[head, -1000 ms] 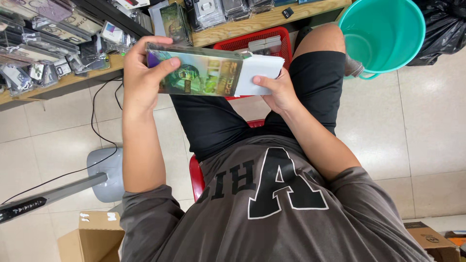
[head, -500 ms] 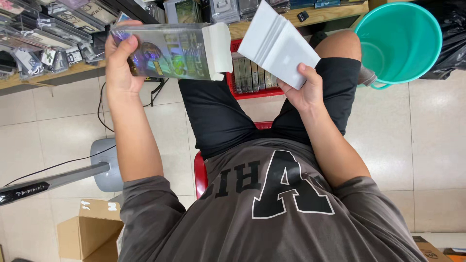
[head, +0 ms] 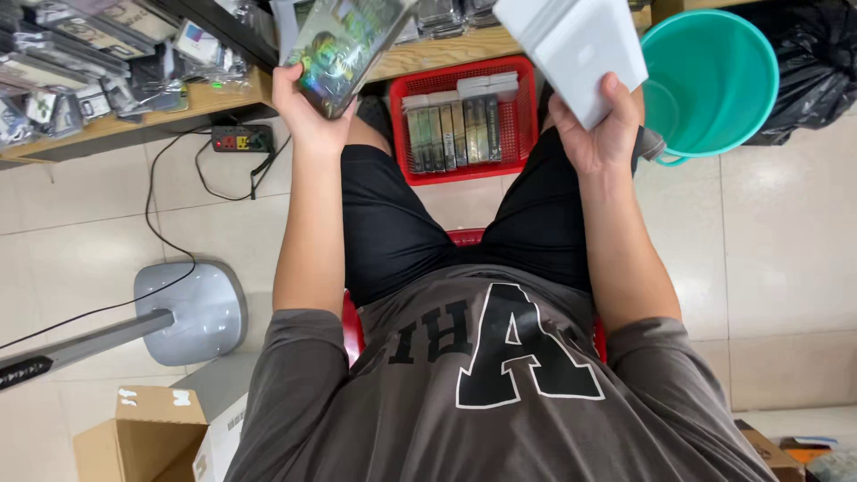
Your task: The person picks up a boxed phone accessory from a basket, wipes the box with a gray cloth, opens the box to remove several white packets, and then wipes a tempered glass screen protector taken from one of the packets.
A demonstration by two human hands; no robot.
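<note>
Left hand (head: 308,112) grips the shiny green box (head: 344,45), fingers wrapped around its lower end. Right hand (head: 600,134) pinches the white sleeve (head: 576,45), thumb on top, above the red basket (head: 464,120).

The top edge of the picture cuts off the upper end of the glossy box (head: 344,45) and the far corner of the white sleeve (head: 576,49). The left hand (head: 308,112) wraps the box from behind, so most of its fingers (head: 284,78) are out of sight. The print on the box is too blurred by glare to make out. The packets on the counter (head: 134,120) run off the frame's left and top. In the red basket (head: 460,120), only the boxes' spines show, their labels too small to tell. The cardboard box (head: 143,437) is cropped at the bottom.
</note>
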